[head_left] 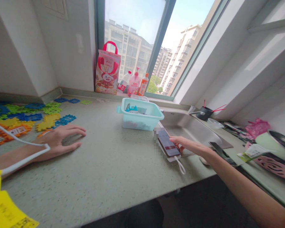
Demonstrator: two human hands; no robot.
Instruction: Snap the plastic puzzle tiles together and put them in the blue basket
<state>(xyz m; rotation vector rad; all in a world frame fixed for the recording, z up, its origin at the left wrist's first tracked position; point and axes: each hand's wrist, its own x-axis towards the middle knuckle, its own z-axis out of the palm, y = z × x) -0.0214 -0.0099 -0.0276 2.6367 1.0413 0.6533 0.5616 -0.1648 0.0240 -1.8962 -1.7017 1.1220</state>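
Observation:
My left hand (58, 142) rests on the grey speckled countertop, fingers and thumb apart, holding nothing. Beside it lie flat, notched plastic pieces in orange (20, 129), yellow (47, 122) and blue (66, 120). A white cable (26, 162) crosses in front of that wrist. My right hand (184, 145) is at the right edge of a smartphone (167, 142), one finger over its lit screen and the others bent at its side. The phone is by the sink's near left corner, with a white wrist strap (181, 166) at its lower end. Some fingertips are hidden.
A light blue plastic basin (140, 122) with several pieces inside stands behind the phone. Right of it is the steel sink (190, 126) with a faucet (196, 110). Bottles (134, 84) and a printed bag (108, 72) line the windowsill. A yellow tag (9, 209) hangs lower left.

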